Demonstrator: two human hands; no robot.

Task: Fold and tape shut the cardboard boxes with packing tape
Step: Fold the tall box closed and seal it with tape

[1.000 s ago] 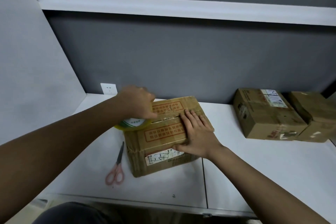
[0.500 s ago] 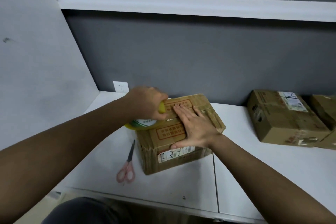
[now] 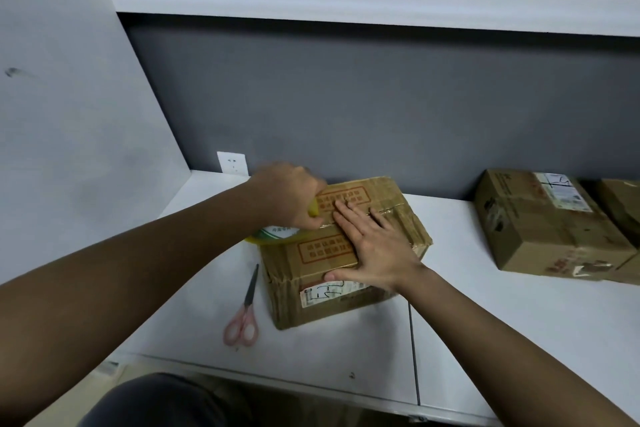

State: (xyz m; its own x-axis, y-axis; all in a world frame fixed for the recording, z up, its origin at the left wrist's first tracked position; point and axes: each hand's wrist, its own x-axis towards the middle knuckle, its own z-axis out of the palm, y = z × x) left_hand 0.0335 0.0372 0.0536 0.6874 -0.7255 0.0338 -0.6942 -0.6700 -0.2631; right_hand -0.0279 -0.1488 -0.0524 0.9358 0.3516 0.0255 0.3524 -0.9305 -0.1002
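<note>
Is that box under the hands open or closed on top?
Closed. The box's top flaps lie flat, meeting at the middle seam, with the right hand pressing flat on them.

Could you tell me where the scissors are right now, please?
The scissors lie flat on the white table, just left of the box being taped.

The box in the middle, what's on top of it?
On the box the right hand lies flat, and the left hand holds a tape roll at its left edge. Red printed frames show; the hands cover most of the seam.
</note>
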